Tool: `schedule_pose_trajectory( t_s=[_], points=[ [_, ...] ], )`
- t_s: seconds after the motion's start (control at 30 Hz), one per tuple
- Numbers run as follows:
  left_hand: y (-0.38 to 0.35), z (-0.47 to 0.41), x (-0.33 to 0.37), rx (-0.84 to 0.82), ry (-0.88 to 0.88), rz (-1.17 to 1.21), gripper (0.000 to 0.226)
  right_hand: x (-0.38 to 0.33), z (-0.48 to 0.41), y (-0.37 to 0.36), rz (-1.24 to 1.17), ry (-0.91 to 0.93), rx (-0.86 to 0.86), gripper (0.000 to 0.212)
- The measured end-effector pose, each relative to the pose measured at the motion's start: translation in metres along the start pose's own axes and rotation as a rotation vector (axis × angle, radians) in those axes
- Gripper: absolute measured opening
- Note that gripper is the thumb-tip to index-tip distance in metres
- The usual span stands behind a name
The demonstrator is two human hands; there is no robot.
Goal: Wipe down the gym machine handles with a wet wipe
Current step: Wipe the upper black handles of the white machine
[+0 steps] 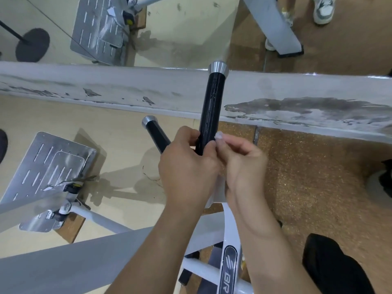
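Down at the base of the longer black handle [210, 111], right above the white machine frame [228, 228], we've got both hands bunched together. Our left hand [186, 164] curls around the bottom of the grip, fingers [186, 134] closed on it. Our right hand [244, 164] sits just beside it, fingers pressed together and pinching the wet wipe [218, 136] against the handle's right side. Only a small white scrap of the wipe shows past the fingertips, so we can't tell how it's folded.

The handle sticks up and away from us with a silver end cap [218, 68] at the far tip. A second, shorter black handle [157, 136] with its own silver cap angles off to the left, partly behind our left hand.

Handling-wise: the wipe looks thin, limp and damp, so it'll probably bunch or slide out of a light pinch. Wrapping it round the grip and squeezing seems the better bet. The handle itself looks stiff and fixed to the frame, with a faintly ribbed black sleeve, so it should take firm pressure. Most of its length is still above our hands, unwiped by the look of it.
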State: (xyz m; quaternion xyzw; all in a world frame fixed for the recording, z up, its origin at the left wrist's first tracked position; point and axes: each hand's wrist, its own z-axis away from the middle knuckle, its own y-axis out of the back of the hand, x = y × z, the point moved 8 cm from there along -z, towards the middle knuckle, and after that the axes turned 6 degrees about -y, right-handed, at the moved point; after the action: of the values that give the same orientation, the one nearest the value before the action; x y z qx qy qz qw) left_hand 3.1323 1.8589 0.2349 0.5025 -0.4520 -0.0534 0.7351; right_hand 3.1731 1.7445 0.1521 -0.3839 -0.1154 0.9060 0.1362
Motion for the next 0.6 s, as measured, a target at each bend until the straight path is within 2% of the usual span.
schedule_pose_trajectory(
  t_s=[0.1,0.23,0.33,0.47,0.6],
  points=[
    [0.0,0.001,0.0,0.002,-0.014,0.007,0.017,-0.006,-0.015,-0.007,-0.044,-0.019,0.031,0.026],
    [-0.001,-0.001,-0.003,-0.006,-0.004,0.033,0.017,-0.003,0.0,-0.003,0.1,-0.057,-0.121,0.022],
    [-0.002,-0.001,-0.002,-0.002,-0.018,0.027,0.016,-0.015,-0.021,-0.009,0.167,-0.034,-0.055,0.022],
    [-0.001,-0.001,0.001,0.009,-0.034,0.009,0.014,-0.02,-0.029,-0.016,0.066,-0.014,0.0,0.019],
    [0.0,-0.001,0.002,0.011,-0.012,0.001,0.017,-0.01,-0.004,-0.002,0.268,0.036,-0.089,0.026]
  ],
)
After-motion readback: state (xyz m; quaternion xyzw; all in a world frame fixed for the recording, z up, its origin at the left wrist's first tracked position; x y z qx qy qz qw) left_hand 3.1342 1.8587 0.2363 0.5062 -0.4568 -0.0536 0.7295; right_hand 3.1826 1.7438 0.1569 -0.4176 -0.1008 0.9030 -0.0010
